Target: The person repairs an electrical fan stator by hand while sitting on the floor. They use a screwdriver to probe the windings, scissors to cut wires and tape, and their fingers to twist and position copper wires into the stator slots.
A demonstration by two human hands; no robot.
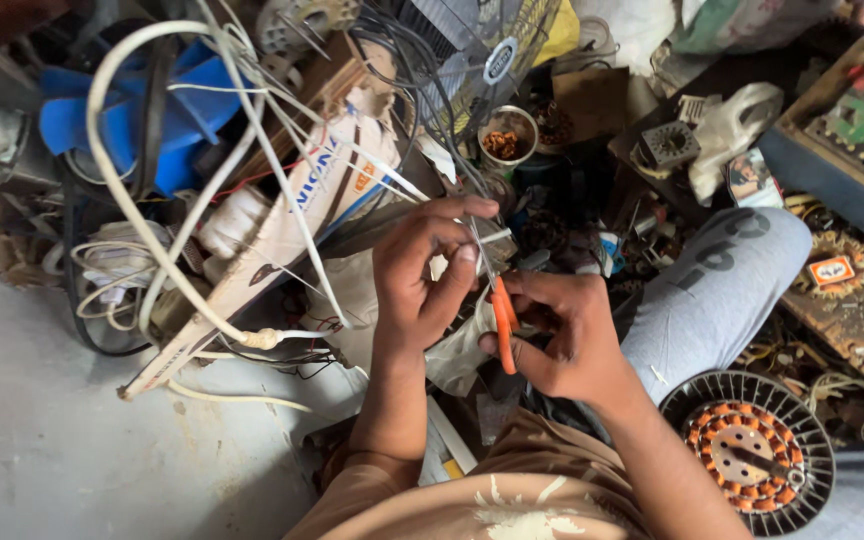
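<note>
Scissors with orange handles sit in the right hand, whose grip is clamped on the handles, blades pointing up at a thin white wire pinched tight in the grip of the left hand, just above the person's grey-trousered knee. Around them lie tangled white cables, a blue fan blade, a wire fan guard and, at lower right, a round motor stator with copper windings on the floor.
</note>
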